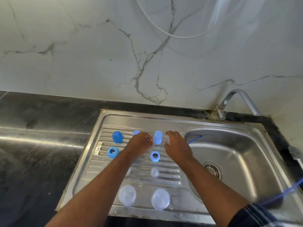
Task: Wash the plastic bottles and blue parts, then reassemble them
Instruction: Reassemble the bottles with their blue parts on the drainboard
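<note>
Two clear bottles (127, 195) stand nearest on the sink's drainboard (98, 171), blue parts (117, 136) in rows beyond. Left hand (139, 144) has its fingers curled, grip unclear. Right hand (177, 145), fingers loosely spread, is beside a pale blue cap (158, 137).

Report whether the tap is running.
Seemingly off: no stream falls from the tap into the sink basin, which holds no pooled water.
</note>
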